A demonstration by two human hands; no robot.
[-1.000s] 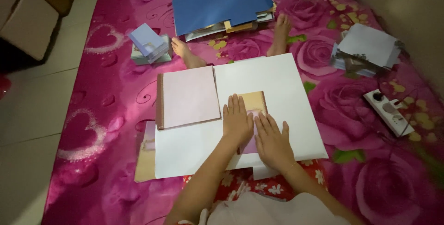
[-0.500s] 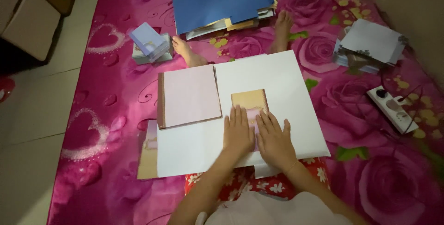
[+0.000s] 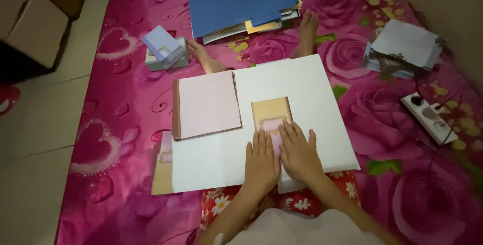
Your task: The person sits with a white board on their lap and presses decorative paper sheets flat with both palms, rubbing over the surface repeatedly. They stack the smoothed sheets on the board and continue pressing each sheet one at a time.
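A large white board (image 3: 307,89) lies across my lap on the pink carpet. On it rests a small gold-and-pink card (image 3: 270,114). My left hand (image 3: 261,162) and my right hand (image 3: 299,152) lie flat side by side, palms down, pressing the card's near end against the board. The card's far half shows beyond my fingertips. To the left on the board sits a stack of pale pink cards (image 3: 207,104) with a brown edge.
My bare feet (image 3: 308,28) stick out past the board. Beyond them is a pile of blue folders (image 3: 241,1). A small box with lilac cards (image 3: 163,51) stands at the left, papers (image 3: 402,49) and a power strip (image 3: 430,116) at the right. Another card (image 3: 162,169) pokes out under the board.
Both hands have slid slightly toward me along the card, showing more of its far half. The view has shifted a little; nothing else has moved.
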